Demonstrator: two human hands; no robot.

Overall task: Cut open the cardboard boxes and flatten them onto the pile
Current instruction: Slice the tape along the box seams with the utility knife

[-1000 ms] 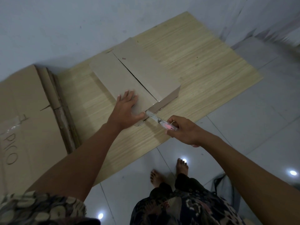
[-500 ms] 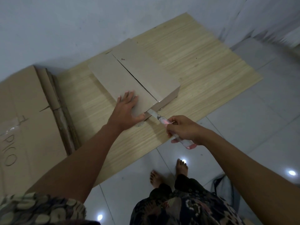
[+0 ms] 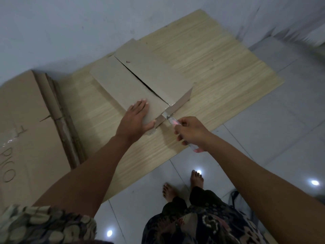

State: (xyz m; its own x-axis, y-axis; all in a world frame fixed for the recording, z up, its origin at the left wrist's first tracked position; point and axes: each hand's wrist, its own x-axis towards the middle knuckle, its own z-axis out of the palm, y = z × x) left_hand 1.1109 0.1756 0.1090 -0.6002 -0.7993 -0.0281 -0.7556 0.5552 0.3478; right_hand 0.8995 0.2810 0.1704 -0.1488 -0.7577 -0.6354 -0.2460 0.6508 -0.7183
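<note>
A low brown cardboard box (image 3: 149, 74) lies on a pale wooden board (image 3: 211, 67), its two top flaps parted along a dark slit. My left hand (image 3: 136, 118) presses flat on the near corner of the left flap, thumb over the box's near edge. My right hand (image 3: 190, 132) grips a clear-and-pink utility knife (image 3: 171, 120), whose blade tip meets the box's near end wall just below the slit. A pile of flattened cardboard (image 3: 28, 120) with handwritten marks lies to the left.
The board sits on grey floor tiles (image 3: 272, 134) against a white wall (image 3: 70, 29). My bare feet (image 3: 182, 185) stand on the tiles just in front of the board. Stacked cardboard edges (image 3: 65, 124) border the board's left side.
My right hand has drawn the knife slightly back and rotated, so more of the handle shows below the fist. The left hand stays pressed on the flap.
</note>
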